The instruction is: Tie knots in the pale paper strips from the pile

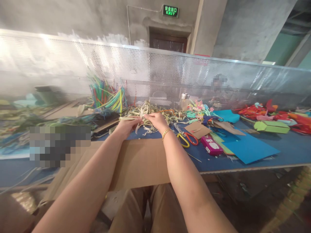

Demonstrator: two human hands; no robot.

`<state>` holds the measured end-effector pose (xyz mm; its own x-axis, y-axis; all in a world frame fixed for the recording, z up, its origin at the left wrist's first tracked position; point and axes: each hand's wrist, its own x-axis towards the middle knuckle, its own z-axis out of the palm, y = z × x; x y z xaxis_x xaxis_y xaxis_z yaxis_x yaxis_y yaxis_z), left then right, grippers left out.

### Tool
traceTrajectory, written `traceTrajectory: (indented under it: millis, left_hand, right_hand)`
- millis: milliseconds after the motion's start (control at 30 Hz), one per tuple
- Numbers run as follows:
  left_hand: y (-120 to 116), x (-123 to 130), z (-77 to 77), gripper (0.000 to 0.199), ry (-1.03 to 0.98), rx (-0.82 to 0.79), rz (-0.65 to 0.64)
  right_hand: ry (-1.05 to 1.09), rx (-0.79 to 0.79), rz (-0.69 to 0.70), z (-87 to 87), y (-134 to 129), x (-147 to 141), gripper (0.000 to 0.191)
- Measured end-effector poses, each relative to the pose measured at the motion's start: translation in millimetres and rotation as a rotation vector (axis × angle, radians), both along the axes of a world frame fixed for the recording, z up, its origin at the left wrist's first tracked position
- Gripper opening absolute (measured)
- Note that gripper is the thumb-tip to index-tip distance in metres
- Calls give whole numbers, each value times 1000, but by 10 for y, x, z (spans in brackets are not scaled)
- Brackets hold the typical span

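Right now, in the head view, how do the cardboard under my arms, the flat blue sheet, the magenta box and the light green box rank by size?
1. Cardboard under your arms
2. Flat blue sheet
3. Light green box and magenta box: too alike to rank surely.

A craft workshop, plainly, is being seen here: a glowing exit sign [170, 11] is mounted on raw concrete wall [104, 19], a blue worktable [298, 149] is backed by perforated metal screen [167, 66], and its top is strewn with scissors [187, 144], blue sheets [252, 147] and bundled coloured strips [97, 94].
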<state>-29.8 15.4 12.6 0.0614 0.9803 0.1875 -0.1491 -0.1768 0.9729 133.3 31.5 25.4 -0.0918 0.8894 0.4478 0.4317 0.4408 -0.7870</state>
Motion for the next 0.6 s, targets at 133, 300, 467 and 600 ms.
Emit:
traceTrajectory:
  millis: [133, 300, 467, 600]
  left_hand:
    - [-2, 9, -21, 27, 40, -8, 2]
    - [41, -42, -54, 21, 154, 7, -12]
    - [36, -40, -47, 21, 212, 19, 13]
    - [-25, -13, -10, 23, 203, -11, -4]
  right_hand:
    - [142, -23, 99, -77, 69, -45, 22]
    - [385, -86, 136, -96, 85, -133, 21]
    - [632, -148, 51, -61, 108, -132, 21]
    - [582, -97, -1, -18, 163, 4, 27]
